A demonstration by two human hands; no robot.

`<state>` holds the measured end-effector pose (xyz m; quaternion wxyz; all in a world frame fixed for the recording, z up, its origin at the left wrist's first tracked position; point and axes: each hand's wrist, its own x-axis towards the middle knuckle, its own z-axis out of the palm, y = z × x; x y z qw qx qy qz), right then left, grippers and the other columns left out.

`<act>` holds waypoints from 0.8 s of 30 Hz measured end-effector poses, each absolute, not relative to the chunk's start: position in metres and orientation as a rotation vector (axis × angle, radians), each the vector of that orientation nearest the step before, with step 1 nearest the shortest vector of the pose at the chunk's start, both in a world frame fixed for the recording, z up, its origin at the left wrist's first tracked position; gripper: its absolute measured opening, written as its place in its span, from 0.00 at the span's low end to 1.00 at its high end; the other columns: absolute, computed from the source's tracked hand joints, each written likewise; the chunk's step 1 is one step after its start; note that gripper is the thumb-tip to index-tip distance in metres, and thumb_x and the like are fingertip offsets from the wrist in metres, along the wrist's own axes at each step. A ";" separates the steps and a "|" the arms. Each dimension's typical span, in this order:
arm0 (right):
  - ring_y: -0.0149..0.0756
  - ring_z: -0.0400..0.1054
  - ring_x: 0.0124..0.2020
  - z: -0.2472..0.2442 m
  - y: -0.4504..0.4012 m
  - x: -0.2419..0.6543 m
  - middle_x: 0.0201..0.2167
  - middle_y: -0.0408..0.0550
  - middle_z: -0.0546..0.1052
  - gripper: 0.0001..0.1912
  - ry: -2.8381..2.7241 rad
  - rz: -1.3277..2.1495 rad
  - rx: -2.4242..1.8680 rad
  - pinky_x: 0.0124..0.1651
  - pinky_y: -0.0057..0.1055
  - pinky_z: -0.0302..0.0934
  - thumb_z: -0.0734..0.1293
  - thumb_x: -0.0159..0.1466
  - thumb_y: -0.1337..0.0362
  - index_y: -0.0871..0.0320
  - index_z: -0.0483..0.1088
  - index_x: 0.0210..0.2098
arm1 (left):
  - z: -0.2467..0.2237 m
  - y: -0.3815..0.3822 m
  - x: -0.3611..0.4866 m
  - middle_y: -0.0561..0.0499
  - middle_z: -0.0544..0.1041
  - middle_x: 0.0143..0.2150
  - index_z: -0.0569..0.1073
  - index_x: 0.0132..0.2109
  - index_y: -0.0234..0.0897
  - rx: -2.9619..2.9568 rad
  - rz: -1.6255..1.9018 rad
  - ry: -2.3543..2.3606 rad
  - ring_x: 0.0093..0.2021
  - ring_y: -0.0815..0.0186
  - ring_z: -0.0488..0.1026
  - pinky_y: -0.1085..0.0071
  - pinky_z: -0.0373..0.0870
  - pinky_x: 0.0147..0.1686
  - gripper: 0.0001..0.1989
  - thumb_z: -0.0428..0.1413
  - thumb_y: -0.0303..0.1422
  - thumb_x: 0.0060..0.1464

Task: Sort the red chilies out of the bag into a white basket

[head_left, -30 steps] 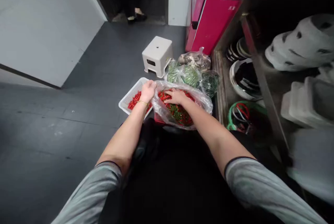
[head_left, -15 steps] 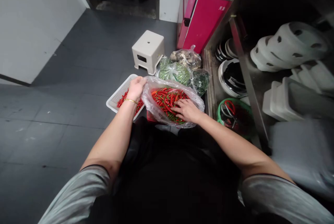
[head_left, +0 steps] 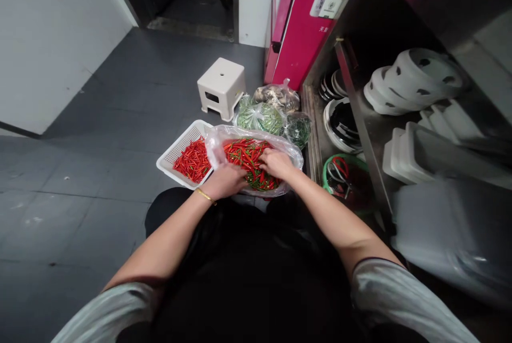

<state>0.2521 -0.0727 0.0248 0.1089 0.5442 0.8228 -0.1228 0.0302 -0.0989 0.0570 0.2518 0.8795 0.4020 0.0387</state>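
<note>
A clear plastic bag (head_left: 294,153) lies wide open in front of me, full of red chillies (head_left: 244,152) with green stems. My left hand (head_left: 228,180) is at the bag's near left edge, its fingertips hidden among the chillies. On the right side of the pile, my right hand (head_left: 277,164) has its fingers curled and closed on chillies. A white perforated basket (head_left: 168,164) stands left of the bag and holds a heap of small red chillies (head_left: 194,160). The bag's left rim overlaps the basket's right side.
Beyond the bag are bagged green vegetables (head_left: 260,118) and a white stool (head_left: 222,84). To the right, a metal shelf (head_left: 370,145) holds stacked containers, with a green basket (head_left: 328,172) low down. A pink cabinet (head_left: 298,39) stands behind; a person's foot shows in the doorway.
My left hand has let go of the bag's left rim and moved right and nearer, to the chillies. My right hand's fingers have curled in. More of the white basket's chillies now shows.
</note>
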 end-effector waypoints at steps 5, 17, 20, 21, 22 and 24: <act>0.41 0.72 0.44 0.012 -0.061 0.261 0.45 0.52 0.77 0.16 2.348 -0.335 1.619 0.43 0.32 0.63 0.59 0.69 0.58 0.52 0.76 0.47 | 0.044 -0.098 0.013 0.42 0.80 0.35 0.80 0.37 0.37 2.243 -0.582 1.127 0.36 0.56 0.77 0.66 0.67 0.35 0.13 0.53 0.39 0.55; 0.38 0.72 0.44 0.057 -0.086 0.257 0.42 0.49 0.79 0.14 2.824 -0.502 2.014 0.51 0.33 0.63 0.60 0.68 0.60 0.55 0.77 0.43 | 0.039 -0.065 0.065 0.44 0.77 0.42 0.74 0.44 0.35 2.284 0.414 1.125 0.44 0.60 0.73 0.66 0.67 0.47 0.13 0.50 0.37 0.60; 0.38 0.72 0.41 0.062 -0.090 0.247 0.40 0.48 0.79 0.12 2.868 -0.799 2.166 0.48 0.33 0.64 0.62 0.66 0.59 0.56 0.76 0.40 | 0.032 -0.066 0.070 0.49 0.75 0.32 0.71 0.35 0.35 2.068 0.548 1.107 0.33 0.65 0.71 0.70 0.67 0.38 0.11 0.48 0.35 0.60; 0.37 0.72 0.38 0.062 -0.090 0.245 0.38 0.47 0.79 0.11 2.836 -0.947 2.231 0.45 0.32 0.65 0.63 0.65 0.59 0.56 0.75 0.39 | 0.031 -0.067 0.070 0.50 0.74 0.30 0.70 0.33 0.35 2.017 0.587 1.092 0.31 0.66 0.70 0.71 0.66 0.36 0.11 0.48 0.35 0.60; 0.36 0.72 0.34 0.061 -0.090 0.243 0.35 0.46 0.79 0.11 2.784 -1.115 2.279 0.41 0.31 0.66 0.63 0.65 0.58 0.56 0.74 0.38 | 0.032 -0.068 0.069 0.51 0.73 0.29 0.69 0.32 0.36 1.986 0.614 1.067 0.31 0.67 0.69 0.71 0.65 0.35 0.11 0.47 0.34 0.61; 0.33 0.70 0.27 0.060 -0.090 0.241 0.28 0.43 0.77 0.11 2.672 -1.440 2.297 0.32 0.29 0.65 0.63 0.64 0.56 0.57 0.73 0.36 | 0.033 -0.070 0.068 0.51 0.73 0.30 0.69 0.32 0.36 1.973 0.635 1.008 0.32 0.67 0.69 0.72 0.65 0.36 0.11 0.46 0.33 0.61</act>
